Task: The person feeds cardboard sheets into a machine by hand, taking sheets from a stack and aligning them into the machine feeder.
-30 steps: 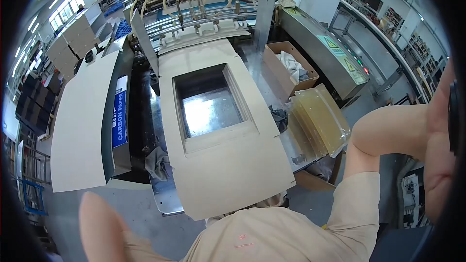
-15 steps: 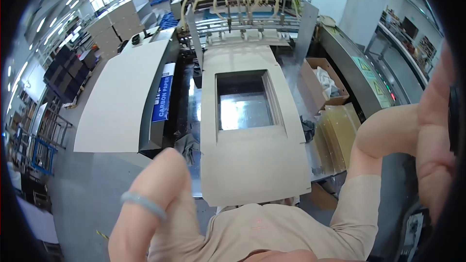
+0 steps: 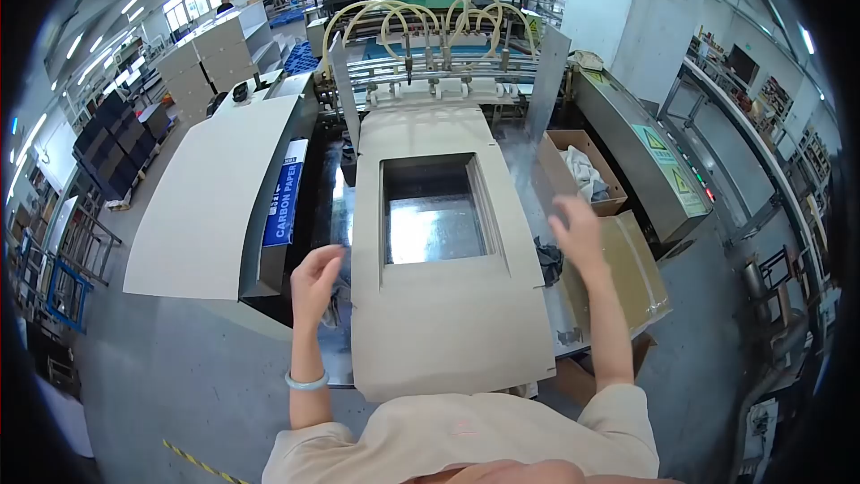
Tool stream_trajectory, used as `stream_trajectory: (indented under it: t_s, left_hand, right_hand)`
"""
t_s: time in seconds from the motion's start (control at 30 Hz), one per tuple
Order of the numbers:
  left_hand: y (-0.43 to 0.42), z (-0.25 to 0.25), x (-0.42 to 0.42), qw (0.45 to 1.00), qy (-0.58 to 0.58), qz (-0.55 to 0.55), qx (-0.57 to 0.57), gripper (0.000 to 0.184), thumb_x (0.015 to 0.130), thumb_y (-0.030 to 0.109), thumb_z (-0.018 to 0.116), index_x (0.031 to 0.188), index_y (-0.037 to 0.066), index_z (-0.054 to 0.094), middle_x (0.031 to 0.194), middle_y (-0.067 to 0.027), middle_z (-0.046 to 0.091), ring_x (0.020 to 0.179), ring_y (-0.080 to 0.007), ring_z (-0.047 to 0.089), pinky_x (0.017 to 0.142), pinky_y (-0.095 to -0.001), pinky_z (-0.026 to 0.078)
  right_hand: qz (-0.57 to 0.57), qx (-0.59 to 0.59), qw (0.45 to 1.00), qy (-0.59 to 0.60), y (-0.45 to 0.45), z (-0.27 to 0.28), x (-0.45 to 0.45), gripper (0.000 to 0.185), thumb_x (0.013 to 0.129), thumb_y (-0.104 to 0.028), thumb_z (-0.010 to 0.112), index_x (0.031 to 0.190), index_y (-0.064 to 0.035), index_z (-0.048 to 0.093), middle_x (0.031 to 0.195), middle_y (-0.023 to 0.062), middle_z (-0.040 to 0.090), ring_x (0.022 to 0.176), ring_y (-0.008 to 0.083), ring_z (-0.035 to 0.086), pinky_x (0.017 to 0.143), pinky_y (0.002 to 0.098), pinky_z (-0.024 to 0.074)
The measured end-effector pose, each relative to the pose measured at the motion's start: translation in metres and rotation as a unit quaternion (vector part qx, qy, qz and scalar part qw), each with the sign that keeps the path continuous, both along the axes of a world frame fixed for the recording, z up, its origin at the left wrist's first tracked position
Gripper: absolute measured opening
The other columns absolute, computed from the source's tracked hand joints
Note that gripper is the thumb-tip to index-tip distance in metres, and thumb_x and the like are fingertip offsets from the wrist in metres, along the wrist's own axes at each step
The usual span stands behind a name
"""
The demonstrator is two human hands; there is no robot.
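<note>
A stack of grey-beige cardboard sheets with a rectangular opening lies on the machine bed in front of me. Through the opening shows a shiny metal surface. My left hand hovers by the stack's left edge, its fingers loosely bent and apart from the thumb, holding nothing. Over on the right, my right hand is raised beside the stack, fingers apart and nothing in them. Neither hand appears to touch the cardboard. A bracelet circles my left wrist.
Hoses and a metal feed bar stand at the far end. Left are a large pale board and a blue carbon paper box. To the right, an open carton holds cloth, near a brown taped box.
My right hand has come down from close to the camera to beside the stack. My left hand has come into view at the left edge. The view has shifted slightly; the cardboard stays put.
</note>
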State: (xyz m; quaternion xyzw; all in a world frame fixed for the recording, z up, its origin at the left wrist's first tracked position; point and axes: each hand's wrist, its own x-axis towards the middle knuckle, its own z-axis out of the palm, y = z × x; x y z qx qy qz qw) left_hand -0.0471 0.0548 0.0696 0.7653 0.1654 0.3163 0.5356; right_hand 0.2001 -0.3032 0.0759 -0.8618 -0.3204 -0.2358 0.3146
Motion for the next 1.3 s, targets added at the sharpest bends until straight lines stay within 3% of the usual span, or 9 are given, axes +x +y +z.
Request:
stream_trajectory:
  t_s: [0.07, 0.13, 0.3, 0.47, 0.67, 0.8, 0.87, 0.97, 1.3]
  left_hand:
    - [0.033, -0.062, -0.010, 0.996, 0.039, 0.072, 0.025, 0.021, 0.079, 0.016, 0.062, 0.095, 0.004, 0.068, 0.092, -0.0111, 0.068, 0.080, -0.0261, 0.062, 0.075, -0.0327, 0.050]
    - [0.050, -0.113, -0.022, 0.932, 0.207, 0.177, 0.241, 0.018, 0.075, 0.014, 0.063, 0.092, 0.006, 0.067, 0.090, -0.0104, 0.066, 0.084, -0.0285, 0.060, 0.076, -0.0352, 0.048]
    - [0.039, -0.146, -0.031, 0.828, 0.306, 0.192, 0.429, 0.019, 0.073, 0.014, 0.065, 0.090, 0.006, 0.065, 0.090, -0.0113, 0.063, 0.087, -0.0290, 0.057, 0.076, -0.0368, 0.045]
    - [0.062, -0.169, -0.028, 0.826, 0.317, 0.165, 0.436, 0.024, 0.070, 0.016, 0.066, 0.091, 0.007, 0.062, 0.092, -0.0115, 0.062, 0.085, -0.0285, 0.055, 0.075, -0.0368, 0.044]
    - [0.047, -0.130, -0.016, 0.829, 0.371, 0.164, 0.385, 0.028, 0.073, 0.016, 0.066, 0.099, 0.005, 0.063, 0.099, -0.0125, 0.062, 0.090, -0.0308, 0.056, 0.080, -0.0369, 0.045]
    - [0.030, -0.097, -0.006, 0.970, 0.128, 0.126, 0.162, 0.036, 0.078, 0.021, 0.065, 0.108, 0.001, 0.062, 0.107, -0.0154, 0.062, 0.100, -0.0320, 0.056, 0.089, -0.0368, 0.043]
    - [0.007, -0.068, -0.002, 0.975, 0.191, 0.082, 0.081, 0.048, 0.084, 0.027, 0.062, 0.122, -0.002, 0.054, 0.123, -0.0187, 0.056, 0.117, -0.0322, 0.050, 0.099, -0.0360, 0.039]
    - [-0.010, -0.078, 0.005, 0.957, 0.257, 0.036, 0.131, 0.065, 0.087, 0.034, 0.058, 0.132, -0.009, 0.040, 0.135, -0.0256, 0.043, 0.126, -0.0347, 0.042, 0.105, -0.0368, 0.034]
    - [-0.037, -0.076, 0.011, 0.941, 0.286, 0.026, 0.177, 0.085, 0.088, 0.042, 0.054, 0.135, -0.019, 0.020, 0.140, -0.0361, 0.027, 0.131, -0.0436, 0.031, 0.109, -0.0417, 0.026]
  right_hand:
    - [-0.051, -0.075, 0.996, 0.000, -0.015, -0.074, 0.010, 0.029, 0.071, -0.014, 0.063, 0.099, -0.0061, 0.061, 0.099, 0.0110, 0.061, 0.089, 0.0308, 0.057, 0.078, 0.0379, 0.0470]
    - [-0.077, -0.125, 0.988, 0.052, -0.025, -0.123, 0.011, 0.032, 0.071, -0.016, 0.066, 0.102, -0.0071, 0.062, 0.100, 0.0127, 0.061, 0.092, 0.0312, 0.056, 0.078, 0.0391, 0.0464]
    - [-0.175, -0.217, 0.959, 0.050, -0.024, -0.148, 0.003, 0.030, 0.072, -0.017, 0.066, 0.099, -0.0065, 0.064, 0.096, 0.0131, 0.064, 0.089, 0.0335, 0.056, 0.078, 0.0403, 0.0461]
    - [-0.163, -0.232, 0.958, 0.039, -0.026, -0.150, 0.011, 0.026, 0.072, -0.019, 0.067, 0.094, -0.0059, 0.066, 0.088, 0.0137, 0.065, 0.085, 0.0352, 0.056, 0.074, 0.0421, 0.0461]
    - [-0.161, -0.238, 0.955, 0.067, -0.023, -0.124, 0.011, 0.023, 0.072, -0.019, 0.066, 0.090, -0.0043, 0.066, 0.081, 0.0127, 0.065, 0.082, 0.0339, 0.057, 0.073, 0.0412, 0.0463]
    - [-0.114, -0.093, 0.979, 0.142, -0.016, -0.089, 0.010, 0.028, 0.073, -0.021, 0.068, 0.094, -0.0035, 0.067, 0.090, 0.0129, 0.066, 0.087, 0.0323, 0.057, 0.076, 0.0418, 0.0460]
    - [-0.122, -0.078, 0.970, 0.197, -0.007, -0.071, 0.007, 0.029, 0.074, -0.022, 0.067, 0.096, -0.0030, 0.066, 0.091, 0.0131, 0.065, 0.088, 0.0325, 0.057, 0.077, 0.0415, 0.0461]
    - [-0.137, -0.030, 0.927, 0.348, 0.009, -0.053, 0.001, 0.033, 0.077, -0.026, 0.065, 0.099, -0.0015, 0.065, 0.096, 0.0138, 0.065, 0.093, 0.0331, 0.058, 0.081, 0.0406, 0.0463]
    - [-0.097, -0.070, 0.958, 0.259, 0.031, -0.073, -0.013, 0.043, 0.081, -0.033, 0.063, 0.107, 0.0020, 0.061, 0.110, 0.0186, 0.061, 0.105, 0.0350, 0.056, 0.088, 0.0398, 0.0444]
